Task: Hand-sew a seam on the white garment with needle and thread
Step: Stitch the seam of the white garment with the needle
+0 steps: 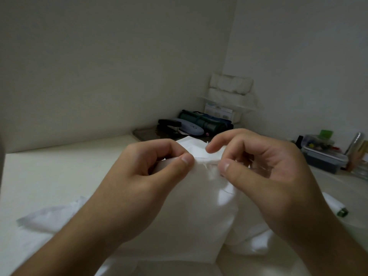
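the cream table point(59, 172) runs smooth and matte from the left wall, and on it the white garment point(199, 212) lies in soft folds, its loose edge spreading flat toward the left near the bottom. the cloth is thin, plain-woven and a little translucent where light comes through it. its upper part is lifted off the table and bunched up between the two hands at the middle of the view, with a folded corner poking up behind the fingers.

the left hand point(147, 172) pinches a fold of the garment, thumb pressed on top against the curled forefinger, grip narrow and tight on the cloth. just right of that thumb a short puckered stretch of seam shows, with a few pale stitches; the needle and thread are too fine to make out. the right hand point(258, 172) pinches the same fold from the other side, thumb flat on the fabric, forefinger hooked over the top edge, the other fingers curled loosely behind.

behind the hands, in the corner, a dark tray point(145, 134) carries a black stapler point(169, 123) and a pale oval case point(191, 128); a dark green rolled pouch point(207, 120) lies beside them, under a stack of white soft packs point(231, 86). further right stands a clear lidded plastic box point(322, 156) with small coloured bits inside, and a green-tipped object point(342, 212) lies at the garment's right edge.
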Demonstrator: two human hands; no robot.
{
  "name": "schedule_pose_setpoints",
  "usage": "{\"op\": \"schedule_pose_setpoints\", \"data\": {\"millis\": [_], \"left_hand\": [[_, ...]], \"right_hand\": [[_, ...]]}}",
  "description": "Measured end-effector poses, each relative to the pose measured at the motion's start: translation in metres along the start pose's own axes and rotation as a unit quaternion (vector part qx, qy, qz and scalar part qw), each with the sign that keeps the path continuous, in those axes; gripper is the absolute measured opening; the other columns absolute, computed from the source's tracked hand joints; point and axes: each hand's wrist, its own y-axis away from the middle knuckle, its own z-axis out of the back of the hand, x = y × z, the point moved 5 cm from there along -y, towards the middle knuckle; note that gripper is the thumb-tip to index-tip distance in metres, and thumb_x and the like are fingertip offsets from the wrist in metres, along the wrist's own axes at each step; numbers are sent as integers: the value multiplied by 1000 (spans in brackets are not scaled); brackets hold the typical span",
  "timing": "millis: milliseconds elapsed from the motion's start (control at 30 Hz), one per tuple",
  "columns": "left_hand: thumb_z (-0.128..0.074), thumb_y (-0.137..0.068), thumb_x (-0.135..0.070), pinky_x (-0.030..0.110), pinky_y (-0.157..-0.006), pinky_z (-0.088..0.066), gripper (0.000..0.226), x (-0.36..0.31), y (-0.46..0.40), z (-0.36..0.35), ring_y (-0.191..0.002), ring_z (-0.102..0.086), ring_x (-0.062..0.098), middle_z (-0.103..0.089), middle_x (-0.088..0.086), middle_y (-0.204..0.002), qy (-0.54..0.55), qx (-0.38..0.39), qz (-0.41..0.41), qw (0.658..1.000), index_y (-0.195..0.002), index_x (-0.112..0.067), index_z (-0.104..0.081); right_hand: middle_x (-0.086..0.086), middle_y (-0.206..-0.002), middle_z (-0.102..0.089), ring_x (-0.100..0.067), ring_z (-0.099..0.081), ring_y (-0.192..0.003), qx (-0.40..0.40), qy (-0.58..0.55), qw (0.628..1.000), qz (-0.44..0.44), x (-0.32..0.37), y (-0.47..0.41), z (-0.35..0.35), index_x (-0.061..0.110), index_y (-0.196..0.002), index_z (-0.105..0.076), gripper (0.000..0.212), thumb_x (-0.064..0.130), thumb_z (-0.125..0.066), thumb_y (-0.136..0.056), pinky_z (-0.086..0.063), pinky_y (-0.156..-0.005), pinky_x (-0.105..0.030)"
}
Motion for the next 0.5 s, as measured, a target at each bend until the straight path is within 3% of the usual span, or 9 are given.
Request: {"op": "schedule_pose_setpoints", "data": {"millis": [67, 200, 300, 500], "left_hand": [[-64, -88, -47, 37, -57, -33, 29, -1, 0, 0, -61, -43, 20, -52, 20, -67, -3, 3, -1, 1000, -89, -19, -75], [-64, -88, -44, 27, -55, -40, 26, 0, -1, -1, -59, -53, 11, -61, -3, -64, 6, 4, 0, 1000, -86, -21, -76], [-64, -89, -41, 16, -53, -41, 23, 0, -1, -2, -57, -55, 3, -63, -9, -62, 11, 5, -2, 1000, -82, -22, -76], [-64, -90, -41, 16, -52, -41, 23, 0, -1, -3, -56, -56, 3, -63, -8, -62, 13, 12, 5, 1000, -82, -23, -76]], "right_hand": [[8, -108, -75, -12, -67, -98, 5, -6, 1000, -1, 0, 0, -2, 19, -72, -68, 14, 16, -69, -85, -43, -80, -21], [6, -103, -76, -23, -68, -104, 4, 6, 1000, 1, -3, 0, -6, 20, -73, -69, 14, 18, -70, -87, -53, -87, -45], [3, -93, -74, -26, -68, -98, 6, 9, 1000, 8, -3, -1, -6, 21, -72, -68, 15, 16, -71, -86, -55, -84, -42], [1, -85, -71, -26, -66, -90, 5, 14, 1000, 15, -2, -2, -6, 23, -70, -66, 18, 14, -72, -85, -54, -81, -46]]}}
